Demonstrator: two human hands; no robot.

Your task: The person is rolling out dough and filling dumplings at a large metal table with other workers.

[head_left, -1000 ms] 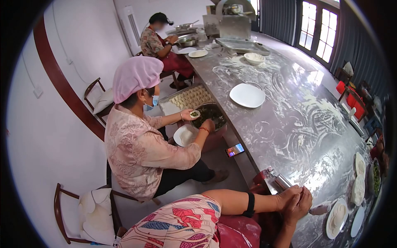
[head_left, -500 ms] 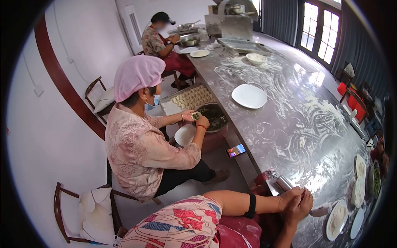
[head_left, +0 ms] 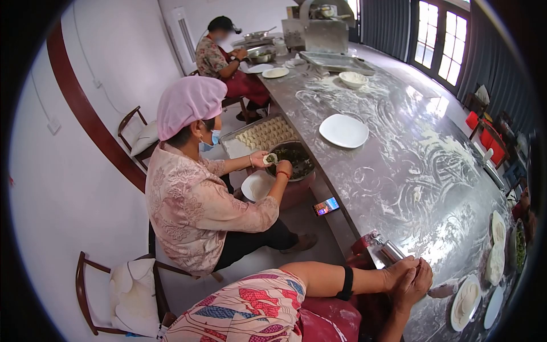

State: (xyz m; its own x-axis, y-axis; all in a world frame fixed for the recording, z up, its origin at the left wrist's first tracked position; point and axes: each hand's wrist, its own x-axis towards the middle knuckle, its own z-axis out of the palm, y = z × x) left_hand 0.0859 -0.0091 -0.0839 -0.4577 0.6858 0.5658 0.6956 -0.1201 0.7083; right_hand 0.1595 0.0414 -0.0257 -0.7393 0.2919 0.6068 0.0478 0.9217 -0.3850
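My left hand [head_left: 400,272], below a black wristband [head_left: 347,283], is pressed against my right hand [head_left: 409,289] above the table's near edge. The fingers of both are closed together, and whatever lies between the palms is hidden. Just beyond them is a brownish, blurred shape [head_left: 442,289] on the table that I cannot make out. A metal roller device with a red part [head_left: 360,245] stands beside my left hand. To the right of my hands is a white plate [head_left: 462,315] with pale dough pieces on it.
A floury steel table [head_left: 387,176] carries a white plate [head_left: 343,131], a bowl [head_left: 353,80] and a phone [head_left: 326,206]. A co-worker in a pink cap [head_left: 191,105] fills a wrapper [head_left: 270,159] over a filling pot [head_left: 295,154], near a tray of dumplings [head_left: 239,149]. Another person [head_left: 219,62] sits farther back.
My hands stay pressed together, nearly in the same place. The co-worker's right hand has shifted slightly near the wrapper. The view has moved very little.
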